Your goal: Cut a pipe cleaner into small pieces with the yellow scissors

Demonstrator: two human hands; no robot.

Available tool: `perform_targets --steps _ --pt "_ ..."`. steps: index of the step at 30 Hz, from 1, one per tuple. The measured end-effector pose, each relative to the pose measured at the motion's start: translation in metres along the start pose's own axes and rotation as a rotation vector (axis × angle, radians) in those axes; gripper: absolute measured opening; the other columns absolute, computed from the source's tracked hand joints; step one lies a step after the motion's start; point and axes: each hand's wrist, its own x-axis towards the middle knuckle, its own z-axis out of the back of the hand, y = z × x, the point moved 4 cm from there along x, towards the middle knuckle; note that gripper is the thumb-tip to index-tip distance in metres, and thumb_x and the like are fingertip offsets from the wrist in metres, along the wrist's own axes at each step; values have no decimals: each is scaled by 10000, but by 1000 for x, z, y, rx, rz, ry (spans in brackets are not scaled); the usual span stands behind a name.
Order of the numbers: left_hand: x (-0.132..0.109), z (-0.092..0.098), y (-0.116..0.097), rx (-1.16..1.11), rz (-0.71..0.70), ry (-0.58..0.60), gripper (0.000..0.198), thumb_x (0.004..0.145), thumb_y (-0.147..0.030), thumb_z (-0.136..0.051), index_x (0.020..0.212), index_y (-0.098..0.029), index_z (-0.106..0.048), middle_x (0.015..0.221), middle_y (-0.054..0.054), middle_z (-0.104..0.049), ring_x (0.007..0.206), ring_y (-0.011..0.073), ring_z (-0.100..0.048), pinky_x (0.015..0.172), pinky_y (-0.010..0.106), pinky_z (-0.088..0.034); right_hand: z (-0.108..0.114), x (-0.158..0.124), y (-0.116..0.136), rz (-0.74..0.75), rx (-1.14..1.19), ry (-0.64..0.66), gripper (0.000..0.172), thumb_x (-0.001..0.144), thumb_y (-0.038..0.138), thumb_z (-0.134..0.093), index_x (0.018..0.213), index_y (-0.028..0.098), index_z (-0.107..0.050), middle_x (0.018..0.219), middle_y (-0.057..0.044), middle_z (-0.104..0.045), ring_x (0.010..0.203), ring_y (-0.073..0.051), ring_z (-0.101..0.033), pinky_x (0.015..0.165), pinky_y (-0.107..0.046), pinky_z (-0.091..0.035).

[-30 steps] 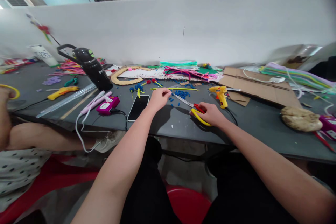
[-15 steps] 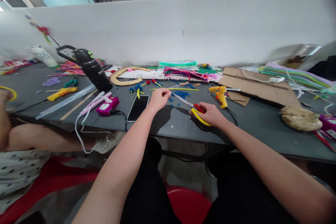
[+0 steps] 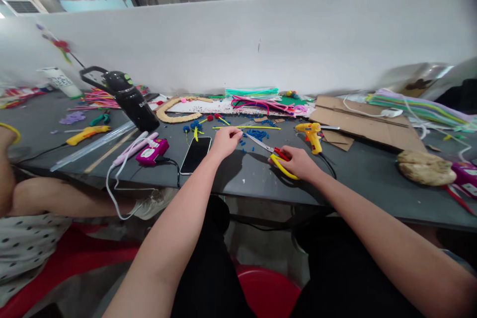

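Head view. The right hand (image 3: 298, 163) is clenched on the handles of the scissors (image 3: 265, 147), which lie low on the table (image 3: 242, 174). The blades run up and left from these fingers, with their tips just beside the left hand (image 3: 225, 141). The left fingertips are pinched together; on what cannot be told. Blue bits (image 3: 257, 134) lie just right of them. The bottle (image 3: 130, 99) stands well to the left, contents hidden.
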Motion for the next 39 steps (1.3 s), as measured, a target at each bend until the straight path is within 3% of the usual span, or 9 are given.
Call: perform_targets --steps 8,17,39 --pt "1 -1 2 -16 12 8 209 833 -307 -582 744 -152 -691 706 57 -702 667 186 -635 664 295 -483 1 1 0 15 -4 -2 436 790 622 -592 667 215 -496 614 15 -528 596 -137 -424 559 -282 -287" --pt "-1 2 -2 -10 41 -17 214 823 -309 -575 724 -152 -682 718 51 -704 677 181 -622 642 277 -463 0 -3 -1 -31 93 -52 414 757 621 -638 746 217 -546 664 3 -588 622 -149 -492 554 -271 -327" --pt "-4 4 -8 86 12 -16 219 824 -326 -589 733 -162 -704 693 45 -702 666 183 -610 663 289 -446 0 -1 1 13 -14 -8 428 790 639 -592 718 223 -523 633 7 -554 603 -147 -449 567 -283 -298"
